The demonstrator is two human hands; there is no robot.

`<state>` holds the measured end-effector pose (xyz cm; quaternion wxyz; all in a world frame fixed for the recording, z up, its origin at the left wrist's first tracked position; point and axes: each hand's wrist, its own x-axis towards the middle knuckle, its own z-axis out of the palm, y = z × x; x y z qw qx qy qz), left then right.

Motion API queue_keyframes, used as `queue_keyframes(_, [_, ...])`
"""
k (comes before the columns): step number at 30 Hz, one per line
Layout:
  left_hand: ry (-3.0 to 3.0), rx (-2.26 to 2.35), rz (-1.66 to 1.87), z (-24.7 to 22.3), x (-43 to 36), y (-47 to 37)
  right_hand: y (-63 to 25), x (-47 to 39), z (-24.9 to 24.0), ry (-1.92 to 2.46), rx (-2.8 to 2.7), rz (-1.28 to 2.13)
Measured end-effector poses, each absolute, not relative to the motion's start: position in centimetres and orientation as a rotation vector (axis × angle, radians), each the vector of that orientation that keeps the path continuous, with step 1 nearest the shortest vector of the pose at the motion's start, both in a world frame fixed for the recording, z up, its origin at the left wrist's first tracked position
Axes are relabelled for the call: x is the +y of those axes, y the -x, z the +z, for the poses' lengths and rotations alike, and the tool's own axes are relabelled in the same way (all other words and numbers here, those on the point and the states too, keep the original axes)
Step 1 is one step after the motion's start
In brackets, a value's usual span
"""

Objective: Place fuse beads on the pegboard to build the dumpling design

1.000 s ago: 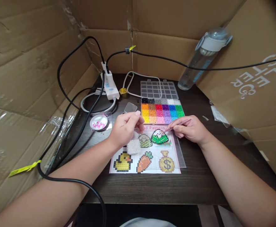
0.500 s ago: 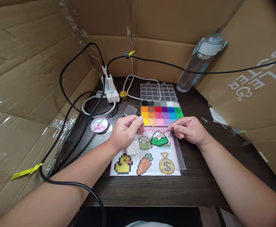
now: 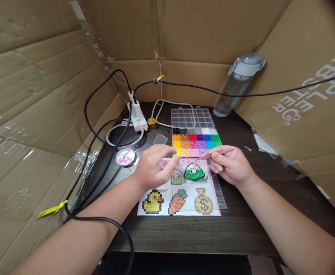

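In my right hand [image 3: 232, 162] is a pair of pink tweezers [image 3: 210, 155], its tips at the upper part of a bead figure. That bead figure [image 3: 195, 172], white above and green below with a black outline, lies on a clear pegboard [image 3: 218, 191] over the printed pattern sheet [image 3: 184, 210]. My left hand [image 3: 157, 166] hovers over the sheet's left side, thumb and forefinger apart with nothing visible between them. Below the left hand, a small container of white beads [image 3: 164, 186] is mostly hidden.
Behind the sheet stands a sorted bead box [image 3: 196, 143] with its lid open. A white dish [image 3: 125, 156] of pink and white beads sits at left. Black cable [image 3: 112, 219] crosses above my left forearm. A power strip [image 3: 138, 116] and a water bottle [image 3: 237, 84] stand farther back.
My left thumb and forefinger have spread from a closed pinch. The right hand still holds the tweezers, tips now slightly higher on the bead figure. The whole view has shifted a little.
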<state>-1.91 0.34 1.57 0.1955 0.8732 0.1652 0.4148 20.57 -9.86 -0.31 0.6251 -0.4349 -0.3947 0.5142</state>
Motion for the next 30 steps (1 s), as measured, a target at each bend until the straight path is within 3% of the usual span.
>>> queue_keyframes(4, [-2.649, 0.266, 1.331, 2.5, -0.6, 1.9, -18.5, -10.4, 0.5, 0.96, -0.795, 1.25])
queue_keyframes(9, [-2.751, 0.179, 1.265, 2.3, -1.6, 1.4, -16.9, -11.0, 0.8, 0.917, -0.712, 1.293])
queue_keyframes(30, [-2.78, 0.222, 1.391, 1.7, -2.0, 1.3, -16.3, -11.3, 1.2, 0.921, -0.6, 1.279])
